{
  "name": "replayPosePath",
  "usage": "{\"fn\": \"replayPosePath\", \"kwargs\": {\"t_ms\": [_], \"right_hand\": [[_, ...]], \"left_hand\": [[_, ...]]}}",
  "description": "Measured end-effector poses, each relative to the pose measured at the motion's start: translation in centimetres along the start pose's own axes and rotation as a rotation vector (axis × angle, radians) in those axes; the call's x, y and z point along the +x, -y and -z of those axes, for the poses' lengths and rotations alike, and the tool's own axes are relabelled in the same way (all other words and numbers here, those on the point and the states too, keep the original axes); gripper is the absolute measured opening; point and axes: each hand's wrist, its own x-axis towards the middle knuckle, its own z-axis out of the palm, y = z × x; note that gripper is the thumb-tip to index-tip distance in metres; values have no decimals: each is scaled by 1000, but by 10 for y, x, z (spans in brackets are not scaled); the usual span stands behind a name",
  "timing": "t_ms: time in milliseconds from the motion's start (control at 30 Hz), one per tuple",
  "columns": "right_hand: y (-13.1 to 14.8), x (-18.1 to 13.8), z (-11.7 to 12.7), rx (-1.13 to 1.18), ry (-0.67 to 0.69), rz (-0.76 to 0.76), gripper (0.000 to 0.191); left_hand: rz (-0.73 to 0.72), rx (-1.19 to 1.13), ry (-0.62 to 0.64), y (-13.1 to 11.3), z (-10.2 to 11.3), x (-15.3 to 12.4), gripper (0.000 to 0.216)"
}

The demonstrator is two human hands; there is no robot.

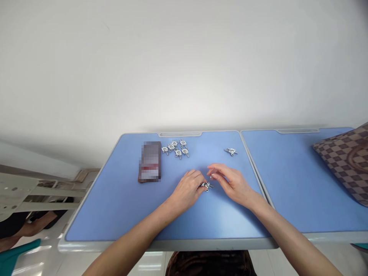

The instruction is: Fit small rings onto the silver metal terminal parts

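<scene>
A small metal fitting point(206, 187) is what everything centres on from where I stand: it sits at the thumb and index fingertips of the left hand point(188, 188), close over the desk, its end poking out towards the other hand. Those left fingers are curled in and grasping it. The right hand point(235, 184) is just beside, thumb and forefinger brought near each other above the fitting; there's a pale speck by the thumb tip, but I can't tell whether it's a tiny part or a nail, so I can't say whether they grip anything.

It looks to me like the handling stage, one hand steadying, the other doing the fine work. Any closer work here calls for a firm left pinch and the right fingertips lined up with the fitting.

Beyond the left fingers lies a loose group of similar fittings point(178, 154); beyond the right ones, a smaller metal cluster point(231, 151). Left of the left fingers is a blurred dark rectangular item point(150, 161). All rest on the blue desk point(115, 211). Far right of both hands leans a checkered bag point(342, 153).
</scene>
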Motion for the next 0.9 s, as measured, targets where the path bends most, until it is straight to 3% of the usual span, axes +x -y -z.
{"fn": "replayPosePath", "kwargs": {"t_ms": [167,900], "right_hand": [[0,0,1,-68,-37,46,29],[7,2,4,-168,59,156,27]], "left_hand": [[-8,-8,-11,0,0,0,4],[-6,14,22,-1,1,0,3]]}}
